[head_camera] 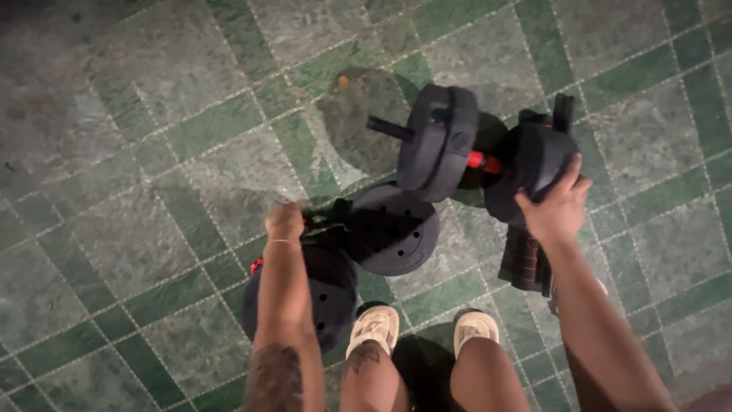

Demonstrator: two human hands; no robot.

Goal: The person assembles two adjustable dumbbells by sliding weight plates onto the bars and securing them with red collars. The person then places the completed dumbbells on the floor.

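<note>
Two dumbbells on a green tiled floor (152, 152), one per hand.

Left hand (284, 221): fist closed around the handle of the near dumbbell (358, 252), knuckles up. Handle itself is hidden under the fist. One black plate (393, 229) sits just right of the hand, flat face tilted up toward the camera. The other plate (329, 294) is below and partly behind the forearm. A bit of red shows at the left edge of that lower plate, near the wrist.

Right hand (559, 207): fingers spread and draped over the top edge of the right-end plate (530, 164) of the far dumbbell (476, 149). Palm down on the plate, not wrapped around the bar. Red handle (483, 161) shows in the gap between the two plate stacks, left of the hand and clear of it. Left-end plate stack (438, 141) stands on edge, with a black bar stub (389, 127) sticking out to the left.

Can't tell if either dumbbell is off the floor or resting on it.

Dumbbells are close to each other, near plate almost under the far plate stack.

Feet in pale slippers (374, 328) below, between the arms. Dark plaid cloth (524, 263) hangs just under the right wrist.
</note>
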